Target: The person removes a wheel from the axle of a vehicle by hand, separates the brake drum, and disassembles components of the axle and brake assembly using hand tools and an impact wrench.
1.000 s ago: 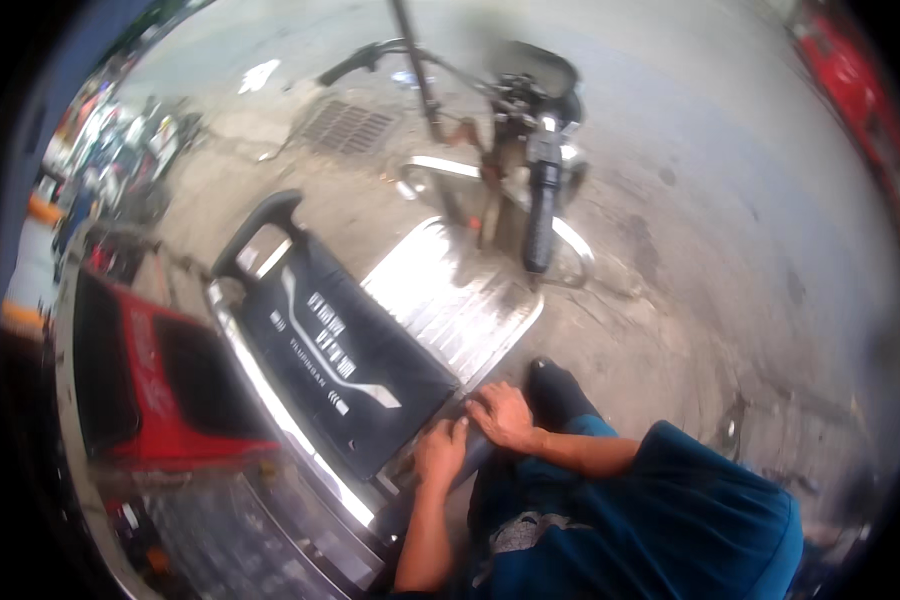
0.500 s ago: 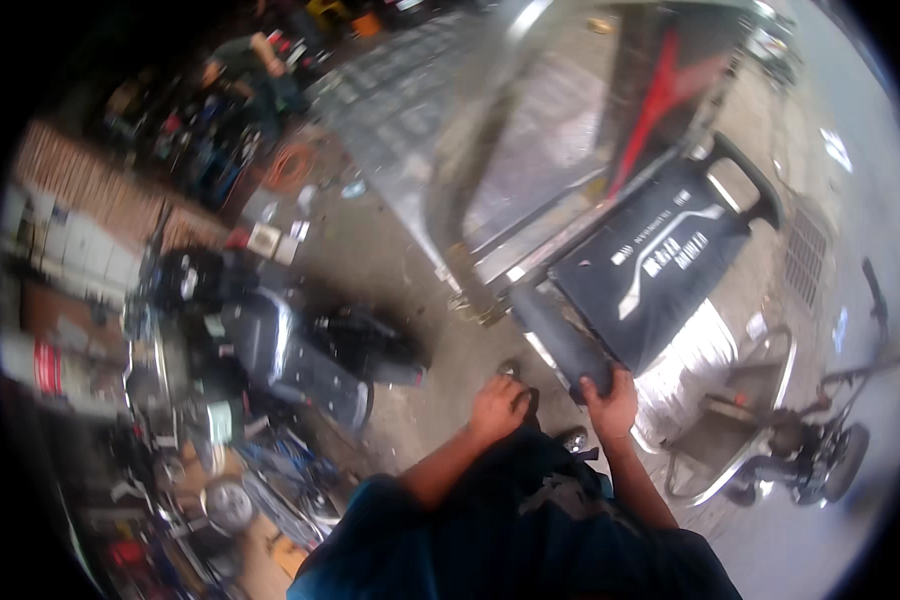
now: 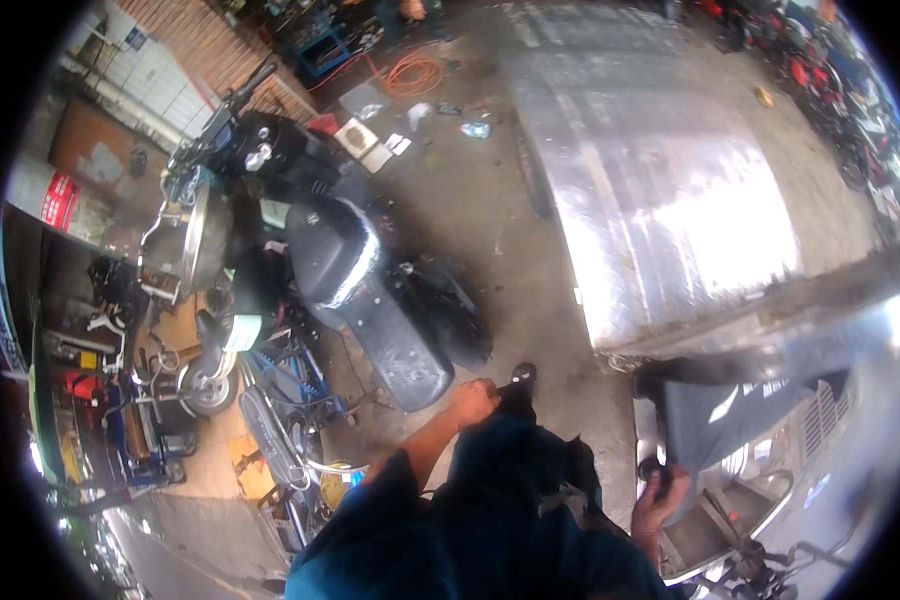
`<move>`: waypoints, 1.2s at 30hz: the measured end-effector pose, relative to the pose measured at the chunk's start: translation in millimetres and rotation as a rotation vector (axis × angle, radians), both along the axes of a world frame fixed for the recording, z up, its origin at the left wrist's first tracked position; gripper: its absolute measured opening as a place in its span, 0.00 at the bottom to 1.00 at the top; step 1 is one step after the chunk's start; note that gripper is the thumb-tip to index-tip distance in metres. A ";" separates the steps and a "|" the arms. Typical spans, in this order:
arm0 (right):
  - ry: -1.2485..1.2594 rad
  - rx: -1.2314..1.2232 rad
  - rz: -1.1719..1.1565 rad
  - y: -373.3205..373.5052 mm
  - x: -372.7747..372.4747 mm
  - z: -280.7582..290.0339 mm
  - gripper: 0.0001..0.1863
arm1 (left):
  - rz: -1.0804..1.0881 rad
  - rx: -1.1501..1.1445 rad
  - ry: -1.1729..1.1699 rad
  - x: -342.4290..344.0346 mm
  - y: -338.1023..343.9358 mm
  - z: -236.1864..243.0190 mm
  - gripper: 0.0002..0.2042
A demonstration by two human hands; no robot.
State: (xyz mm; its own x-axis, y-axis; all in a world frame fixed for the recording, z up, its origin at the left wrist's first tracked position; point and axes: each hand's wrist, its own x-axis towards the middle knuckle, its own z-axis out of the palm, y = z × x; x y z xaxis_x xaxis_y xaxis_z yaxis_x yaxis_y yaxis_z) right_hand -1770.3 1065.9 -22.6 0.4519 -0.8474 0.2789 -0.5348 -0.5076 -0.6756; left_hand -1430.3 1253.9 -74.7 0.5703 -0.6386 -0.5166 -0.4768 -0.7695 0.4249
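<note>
Nearest, at about half past four from the middle of the view, the dark end of a padded side arm (image 3: pixel 654 468) is gripped by the right hand (image 3: pixel 662 492), its fingers curled over it. The left hand (image 3: pixel 473 403) is held at six o'clock, near the tail of the black scooter (image 3: pixel 375 300); its fingers look loosely bent, but whether anything small is enclosed cannot be told.

The side arm is set along the edge of a black seat (image 3: pixel 705 425), placed at four o'clock. The step in hand is judged to be a one-handed hold on that arm; for a next move, a firm grip, or a clean release, is called for, with secure footing. The seat's long axis is laid roughly from eight to two o'clock, and its front is turned toward five, where a footboard (image 3: pixel 715 520) is seen. The arm's axis seems to be run from twelve to six, though its upper end is blurred.

Farther out, the scooter's long axis is angled from eleven to five, tail toward five. At two o'clock a metal cargo bed (image 3: pixel 660 190) is seen; beyond, near twelve, an orange cord (image 3: pixel 415 75) is coiled on the floor (image 3: pixel 470 180).
</note>
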 end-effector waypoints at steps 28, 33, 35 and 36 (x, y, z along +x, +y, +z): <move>0.553 1.406 0.339 138.8 322.0 -166.6 0.46 | 1.705 -0.735 0.672 -40.5 220.4 -102.4 0.20; 0.462 1.538 0.213 176.6 348.6 -176.4 0.47 | 1.880 -0.757 1.009 -13.5 199.9 -132.6 0.35; 0.338 1.623 0.209 179.1 355.8 -183.3 0.46 | 1.898 -0.770 1.116 18.9 187.3 -106.8 0.36; 0.335 1.649 0.161 178.7 356.7 -183.1 0.43 | 1.889 -0.815 1.133 23.1 183.0 -105.7 0.36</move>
